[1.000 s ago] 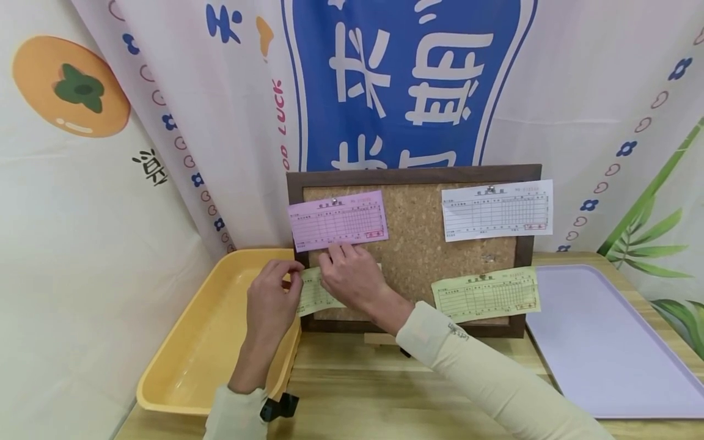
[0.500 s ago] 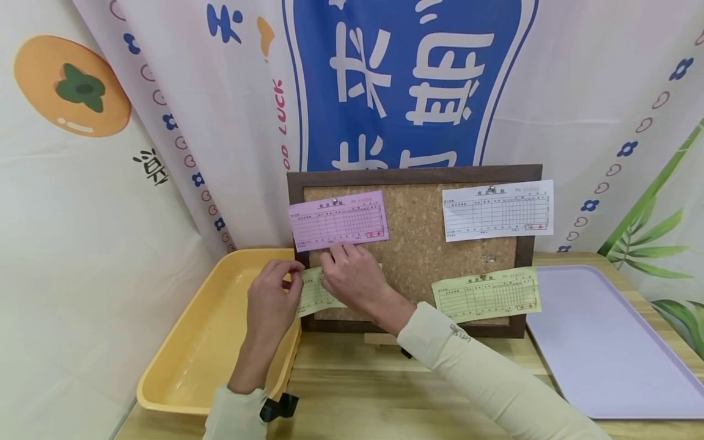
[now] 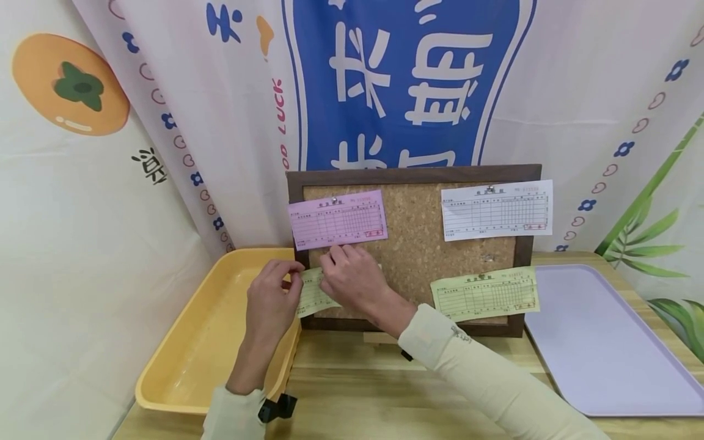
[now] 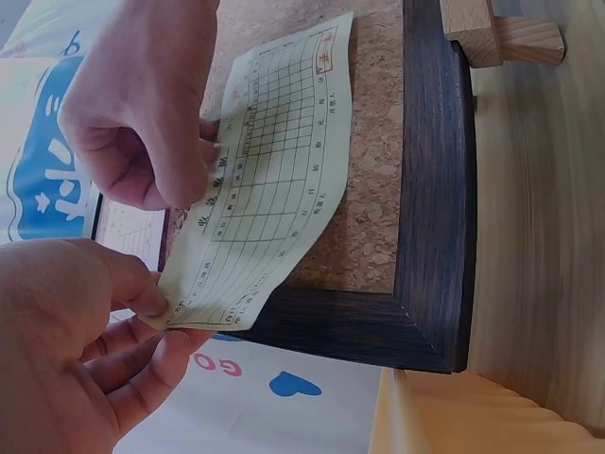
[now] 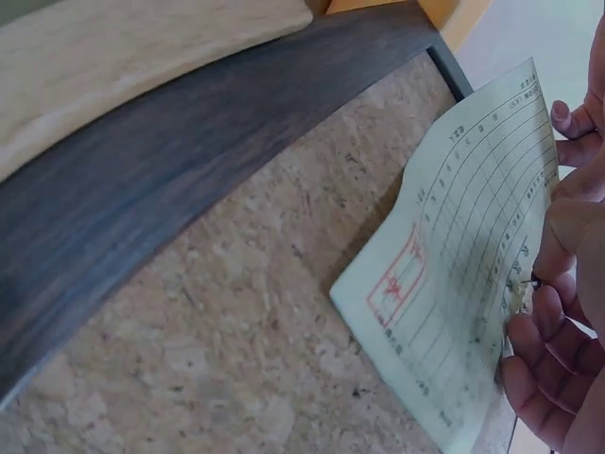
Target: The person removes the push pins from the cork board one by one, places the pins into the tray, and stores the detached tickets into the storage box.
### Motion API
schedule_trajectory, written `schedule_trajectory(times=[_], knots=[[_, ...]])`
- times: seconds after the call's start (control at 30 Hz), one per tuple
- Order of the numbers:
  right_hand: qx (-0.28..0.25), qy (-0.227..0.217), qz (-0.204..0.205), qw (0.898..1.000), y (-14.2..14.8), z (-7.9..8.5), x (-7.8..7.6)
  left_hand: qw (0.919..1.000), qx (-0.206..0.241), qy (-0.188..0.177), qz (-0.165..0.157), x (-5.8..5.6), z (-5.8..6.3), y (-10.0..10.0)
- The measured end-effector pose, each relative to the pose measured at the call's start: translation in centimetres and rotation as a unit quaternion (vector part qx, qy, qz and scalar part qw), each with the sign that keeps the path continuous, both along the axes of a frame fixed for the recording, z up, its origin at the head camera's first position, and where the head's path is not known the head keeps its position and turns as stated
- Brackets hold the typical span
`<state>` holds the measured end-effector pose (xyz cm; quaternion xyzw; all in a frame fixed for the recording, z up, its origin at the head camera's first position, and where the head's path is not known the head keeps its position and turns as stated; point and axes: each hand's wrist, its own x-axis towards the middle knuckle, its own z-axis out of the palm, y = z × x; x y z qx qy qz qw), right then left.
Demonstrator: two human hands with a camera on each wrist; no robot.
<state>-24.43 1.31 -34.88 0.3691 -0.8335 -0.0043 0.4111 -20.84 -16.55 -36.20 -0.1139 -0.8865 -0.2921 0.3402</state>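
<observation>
At the lower left of the framed corkboard (image 3: 412,244), a pale green receipt slip (image 3: 313,296) lies partly behind both hands. My left hand (image 3: 273,299) pinches its left end between thumb and fingers, plain in the left wrist view. Against the slip's top edge, my right hand (image 3: 354,278) pinches a small pin (image 5: 533,281); the right wrist view shows its thin point at the paper. The slip (image 4: 274,170) bows away from the cork near its lower corner. Directly above hangs a pink receipt slip (image 3: 340,221), pinned at its top.
A white slip (image 3: 497,211) and another green slip (image 3: 486,294) are pinned on the board's right side. A yellow tray (image 3: 192,354) stands left, a lilac tray (image 3: 610,342) right, both on the wooden table (image 3: 352,391). A printed curtain (image 3: 572,79) hangs behind.
</observation>
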Motion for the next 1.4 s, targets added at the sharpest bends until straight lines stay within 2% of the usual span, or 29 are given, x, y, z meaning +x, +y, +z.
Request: schedule_trajectory(times=[0.27,0.4,0.53,0.67,0.97,1.23,1.4], knots=[[-0.041,-0.026,0.046,0.998,0.7,0.3,0.9,0.9999,-0.003,0.010,-0.007,0.4,0.0,-0.5],[-0.076,-0.049,0.084,0.992,1.4,0.3,1.6,0.9998,0.000,0.017,-0.012,0.8,0.0,-0.9],[-0.103,-0.074,0.101,0.987,2.5,0.5,2.3,0.9995,0.000,0.022,-0.021,1.2,-0.1,-1.4],[-0.117,-0.096,0.097,0.984,4.1,0.6,2.9,0.9994,-0.004,0.025,-0.025,1.6,0.0,-2.1],[-0.145,-0.097,0.069,0.982,8.5,0.1,3.8,0.9980,0.005,0.039,-0.050,2.7,0.4,-4.6],[-0.176,-0.098,0.052,0.978,12.6,-0.7,4.7,0.9985,0.032,-0.002,-0.045,3.4,0.1,-7.0],[-0.204,-0.113,0.049,0.971,14.7,-1.1,5.6,0.9963,0.055,-0.034,-0.057,3.9,-0.1,-8.9]])
